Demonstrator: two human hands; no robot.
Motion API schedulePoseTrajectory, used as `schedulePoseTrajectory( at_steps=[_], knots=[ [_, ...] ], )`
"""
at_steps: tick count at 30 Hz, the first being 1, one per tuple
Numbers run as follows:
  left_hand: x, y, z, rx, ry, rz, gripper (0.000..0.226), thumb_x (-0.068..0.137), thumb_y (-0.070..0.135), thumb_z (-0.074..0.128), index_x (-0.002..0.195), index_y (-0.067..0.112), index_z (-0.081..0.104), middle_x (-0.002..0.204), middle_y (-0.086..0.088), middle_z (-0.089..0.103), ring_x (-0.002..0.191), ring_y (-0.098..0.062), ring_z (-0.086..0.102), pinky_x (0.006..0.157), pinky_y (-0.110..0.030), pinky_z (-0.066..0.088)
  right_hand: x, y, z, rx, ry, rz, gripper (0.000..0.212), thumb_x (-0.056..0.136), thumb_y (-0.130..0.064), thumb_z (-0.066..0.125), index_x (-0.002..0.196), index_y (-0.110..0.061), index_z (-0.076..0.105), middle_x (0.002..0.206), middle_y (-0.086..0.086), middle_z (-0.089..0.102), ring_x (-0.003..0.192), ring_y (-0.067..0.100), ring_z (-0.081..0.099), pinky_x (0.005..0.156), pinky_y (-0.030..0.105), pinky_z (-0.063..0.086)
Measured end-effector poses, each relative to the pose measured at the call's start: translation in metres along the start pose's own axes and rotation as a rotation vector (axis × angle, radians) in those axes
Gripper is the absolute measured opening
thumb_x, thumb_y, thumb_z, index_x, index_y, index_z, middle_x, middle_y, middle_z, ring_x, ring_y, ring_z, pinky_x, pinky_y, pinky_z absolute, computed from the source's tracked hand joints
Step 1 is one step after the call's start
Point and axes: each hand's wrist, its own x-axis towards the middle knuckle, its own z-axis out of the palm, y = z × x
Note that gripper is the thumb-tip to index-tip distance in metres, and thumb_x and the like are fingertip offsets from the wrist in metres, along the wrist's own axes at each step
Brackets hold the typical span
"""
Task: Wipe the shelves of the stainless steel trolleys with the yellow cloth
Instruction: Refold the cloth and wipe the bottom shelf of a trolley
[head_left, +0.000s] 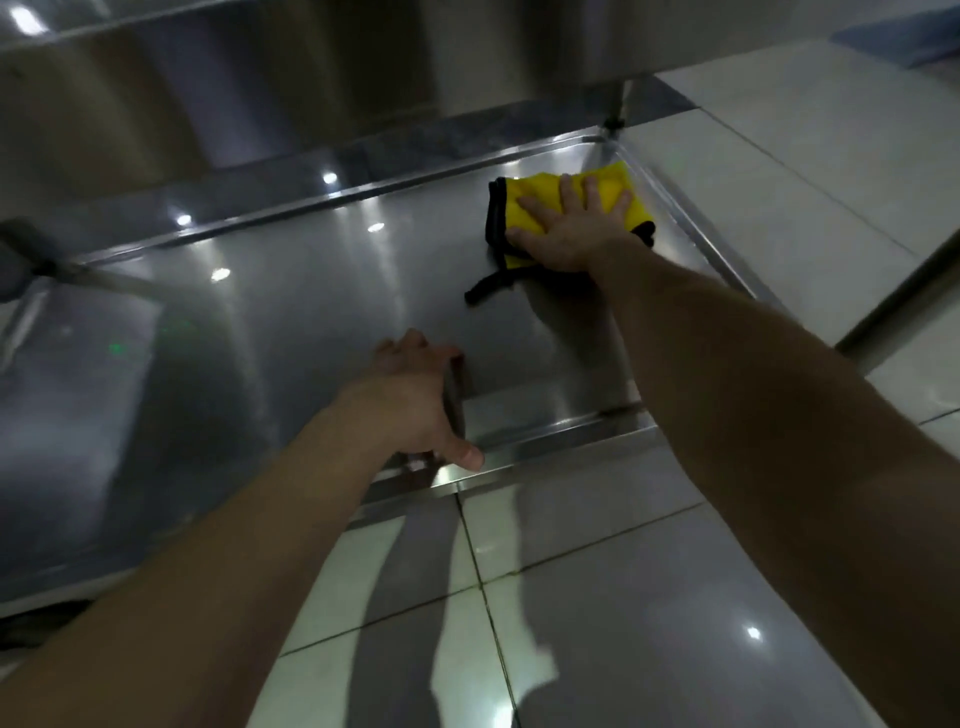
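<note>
1. Head view, looking down: you see the lower shelf (322, 312) of a stainless steel trolley, a flat sheet of brushed metal with a soft grey sheen and small bright light spots reflected in it.
2. A raised, folded rim (561, 431) runs round the shelf's edges. A thin metal post (615, 104) rises from the far right corner.
3. The smooth steel underside of an upper shelf (260, 67) fills the top of the view.
4. The yellow cloth (524, 195) lies folded on the shelf in that far right corner, just beside the rim. It looks soft and plush, is edged with black trim (493, 213), and a loose black strip trails from it towards you.
5. Your right hand (569, 234) lies flat on the cloth, fingers straight and spread, palm pressing down.
6. Your left hand (410, 400) is at the near rim. Its fingers curl round a dark piece (453, 400) there, too blurred to identify, and the thumb rests on the rim.
7. Glossy pale floor tiles (597, 597) with thin dark grout lines surround the trolley.
</note>
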Motion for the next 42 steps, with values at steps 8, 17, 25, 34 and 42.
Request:
schedulePoseTrajectory(
  at_steps=[8,17,25,34,42],
  knots=[
    [-0.006,0.011,-0.007,0.017,-0.021,-0.036,0.133,0.052,0.065,0.101,0.164,0.031,0.036,0.150,-0.009,0.045,0.142,-0.036,0.045,0.117,-0.043,0.043,-0.112,0.003,0.023,0.050,0.009,-0.091,0.078,0.091,-0.091,0.016,0.162,-0.062,0.005,0.179,-0.002,-0.008,0.164,0.030,-0.011,0.122,0.073,-0.010],
    [-0.009,0.013,-0.007,0.044,-0.026,-0.062,0.136,0.045,0.070,0.100,0.161,0.034,0.038,0.151,-0.009,0.044,0.143,-0.039,0.045,0.117,-0.044,0.044,-0.225,0.050,0.046,0.058,-0.014,-0.097,0.074,0.092,-0.089,0.022,0.161,-0.065,0.007,0.178,-0.013,-0.010,0.164,0.019,-0.014,0.127,0.062,-0.013],
    [-0.002,0.000,0.003,0.005,-0.028,-0.042,0.143,0.050,0.074,0.096,0.169,0.034,0.025,0.160,-0.006,0.034,0.149,-0.036,0.036,0.121,-0.041,0.037,-0.080,0.084,0.017,0.036,0.062,0.063,0.087,0.079,-0.100,0.011,0.159,-0.065,0.006,0.179,-0.004,-0.005,0.165,0.029,-0.006,0.126,0.068,-0.009],
    [-0.002,0.001,0.008,-0.140,0.001,-0.060,0.141,0.055,0.057,0.101,0.171,0.033,0.024,0.175,-0.002,0.024,0.160,-0.030,0.025,0.129,-0.036,0.025,0.008,0.040,-0.010,-0.005,-0.011,0.047,0.093,0.077,-0.100,0.011,0.161,-0.063,0.000,0.179,0.000,-0.009,0.164,0.034,-0.012,0.122,0.073,-0.012],
    [-0.014,0.011,0.003,-0.170,0.015,-0.099,0.133,0.057,0.053,0.104,0.167,0.027,0.034,0.172,-0.008,0.033,0.157,-0.034,0.033,0.128,-0.043,0.033,-0.114,0.027,0.019,-0.012,-0.015,-0.118,0.083,0.086,-0.096,0.011,0.161,-0.063,0.002,0.179,-0.004,-0.007,0.165,0.028,-0.008,0.126,0.066,-0.008]
  ],
)
